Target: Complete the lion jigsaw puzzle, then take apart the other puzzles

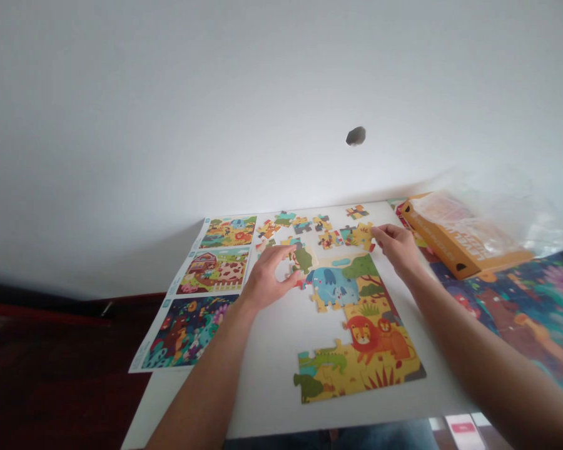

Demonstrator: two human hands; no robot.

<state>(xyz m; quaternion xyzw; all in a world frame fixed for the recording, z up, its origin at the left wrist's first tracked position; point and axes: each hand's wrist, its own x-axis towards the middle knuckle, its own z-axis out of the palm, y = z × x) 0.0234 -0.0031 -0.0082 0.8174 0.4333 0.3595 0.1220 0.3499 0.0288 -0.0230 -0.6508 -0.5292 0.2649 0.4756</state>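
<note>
Left hand (pixel 268 275) half-open, fingertips by a green piece (pixel 303 259), grip unclear, right hand (pixel 398 247) pinching a yellow piece (pixel 360 237), flat knob-edged puzzle (pixel 370 340) near both on smooth white tabletop (pixel 272 375).

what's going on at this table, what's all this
A person is handling jigsaw pieces with both hands. The left hand is curled around a green piece; the right hand is at the edge of a yellow piece, though how firm either grip is, I can't tell. The joined section shows elephants, lions and a crocodile, with a gap on its left side. Loose pieces lie beyond it, and a printed sheet lies to the left.
</note>
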